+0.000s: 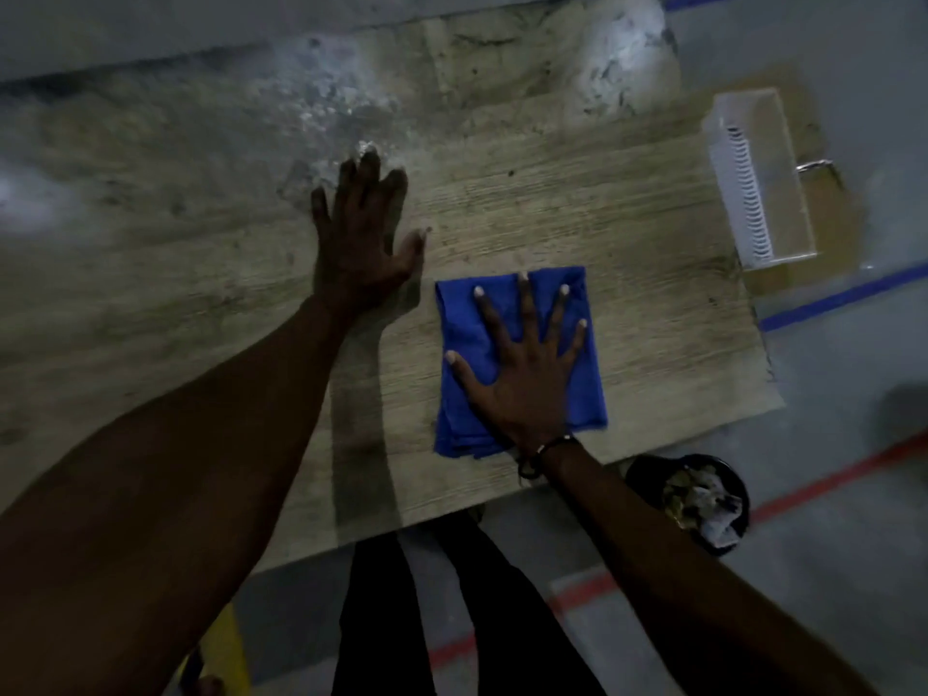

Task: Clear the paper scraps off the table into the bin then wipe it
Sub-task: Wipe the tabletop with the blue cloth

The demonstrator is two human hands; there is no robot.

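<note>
I see right hand (522,389) flat, fingers spread, pressing blue cloth (517,313) on table (653,273); left hand (359,243) flat, open, just left of cloth; bin (688,502) near right.

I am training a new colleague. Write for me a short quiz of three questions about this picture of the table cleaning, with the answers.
1. True or false: the right hand lies flat with spread fingers on the blue cloth.
2. Where is the black bin? A) on the table; B) on the floor by the table's near right corner; C) in the left hand.
3. Fill in: the left hand rests palm down on the bare ____.

Key: 1. true. 2. B; crumpled paper scraps show inside it. 3. table.
</note>
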